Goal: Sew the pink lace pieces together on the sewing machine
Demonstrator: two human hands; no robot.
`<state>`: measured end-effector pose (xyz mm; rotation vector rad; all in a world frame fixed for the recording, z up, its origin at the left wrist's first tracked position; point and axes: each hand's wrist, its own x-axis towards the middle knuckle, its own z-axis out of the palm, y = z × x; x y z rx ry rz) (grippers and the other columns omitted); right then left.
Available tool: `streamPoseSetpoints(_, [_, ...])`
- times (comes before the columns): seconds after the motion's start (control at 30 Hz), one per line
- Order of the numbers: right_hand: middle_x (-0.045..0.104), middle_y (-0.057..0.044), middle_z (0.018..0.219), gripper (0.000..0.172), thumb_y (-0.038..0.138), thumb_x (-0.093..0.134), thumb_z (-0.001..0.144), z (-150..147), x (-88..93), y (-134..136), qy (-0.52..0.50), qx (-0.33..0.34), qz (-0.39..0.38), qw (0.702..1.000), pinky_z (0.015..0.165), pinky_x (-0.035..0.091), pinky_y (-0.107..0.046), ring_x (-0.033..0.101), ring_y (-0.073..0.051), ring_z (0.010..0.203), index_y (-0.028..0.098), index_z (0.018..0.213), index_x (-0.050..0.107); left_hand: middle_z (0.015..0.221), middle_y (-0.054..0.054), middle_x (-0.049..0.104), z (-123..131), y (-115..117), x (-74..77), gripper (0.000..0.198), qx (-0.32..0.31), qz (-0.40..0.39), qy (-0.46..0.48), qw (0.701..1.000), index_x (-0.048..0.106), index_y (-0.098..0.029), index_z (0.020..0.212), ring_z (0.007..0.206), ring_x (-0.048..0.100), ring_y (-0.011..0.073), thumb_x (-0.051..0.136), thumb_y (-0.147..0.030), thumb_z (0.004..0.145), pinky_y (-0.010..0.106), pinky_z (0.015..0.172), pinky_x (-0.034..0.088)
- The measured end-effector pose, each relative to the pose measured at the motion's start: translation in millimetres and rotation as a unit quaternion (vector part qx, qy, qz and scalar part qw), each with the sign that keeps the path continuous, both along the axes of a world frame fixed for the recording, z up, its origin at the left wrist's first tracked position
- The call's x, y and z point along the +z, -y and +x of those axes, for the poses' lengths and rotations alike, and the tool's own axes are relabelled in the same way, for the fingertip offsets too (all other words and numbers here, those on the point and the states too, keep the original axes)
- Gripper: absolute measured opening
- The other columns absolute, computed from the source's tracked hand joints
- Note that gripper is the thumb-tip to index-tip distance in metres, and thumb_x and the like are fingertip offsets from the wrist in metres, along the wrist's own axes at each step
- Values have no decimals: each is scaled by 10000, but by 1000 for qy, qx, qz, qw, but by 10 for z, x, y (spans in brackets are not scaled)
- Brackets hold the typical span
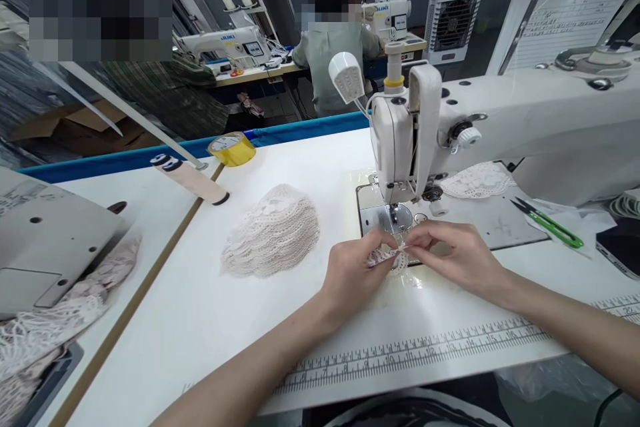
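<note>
Near edge: printed ruler strip (425,350) along the white table (240,327). Just beyond, left hand (353,273) & right hand (453,253) meet, fingertips of both pinching a small lace piece (385,255) just in front of the presser foot (395,215) of a white sewing machine (500,113) — prob. the lining-up step; next it wants laying flat under the foot, fingers clear. Left: pile of lace pieces (273,240). Right: green snips (550,227). Further back: thread cone (193,180) on its side, yellow tape roll (233,148) — then a co-worker (333,60) at another machine.

Counted: 2 hands (353,273) (453,253) | 1 held lace piece (384,257) | 3 white sewing machines (500,113) (225,43) (391,15) | 1 tape roll (233,148) | 1 green snips (550,223)
</note>
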<state>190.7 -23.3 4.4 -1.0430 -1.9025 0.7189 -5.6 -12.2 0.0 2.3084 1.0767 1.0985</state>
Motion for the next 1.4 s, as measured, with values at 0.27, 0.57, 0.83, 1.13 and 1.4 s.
streamPoseSetpoints(0.27, [685, -2, 832, 148, 153, 578, 840, 9, -16, 5, 5, 15, -6, 1000, 670, 560, -251, 645, -126, 726, 213, 963, 633, 687, -35, 676, -11, -3, -1, 22, -3, -3, -4, 1000, 585, -207, 832, 531, 565, 88, 601, -193, 839, 214, 510, 438])
streamPoseSetpoints(0.57, [671, -1, 853, 147, 141, 569, 859, 7, -51, -14, 16, 50, 30, 998, 637, 531, -233, 623, -111, 720, 210, 974, 629, 710, -43, 688, -7, -11, -13, 81, -29, 52, 6, 998, 592, -200, 851, 563, 604, 78, 595, -125, 821, 188, 525, 454])
streamPoseSetpoints(0.83, [665, -12, 819, 162, 116, 548, 878, 15, -43, -4, 17, 43, 152, 987, 609, 523, -230, 621, -110, 709, 197, 998, 620, 706, -44, 695, 15, -40, 15, 22, -56, 189, -18, 980, 563, -194, 895, 535, 599, 65, 566, -179, 880, 177, 525, 453])
streamPoseSetpoints(1.13, [709, -59, 774, 244, 9, 668, 758, 79, -21, 34, 129, 46, 410, 902, 633, 557, -267, 654, -149, 698, 139, 964, 645, 748, -29, 686, 13, 20, -62, 199, -58, 139, -18, 988, 501, -191, 944, 485, 556, 69, 469, -111, 764, 182, 471, 426])
streamPoseSetpoints(1.4, [720, -60, 748, 174, 19, 622, 812, 104, 148, 49, 208, 97, 479, 847, 621, 564, -250, 662, -145, 670, 130, 939, 664, 813, -30, 744, -24, 42, -27, 419, -96, 130, -56, 985, 609, -189, 1055, 630, 669, 85, 423, -28, 716, 198, 584, 515])
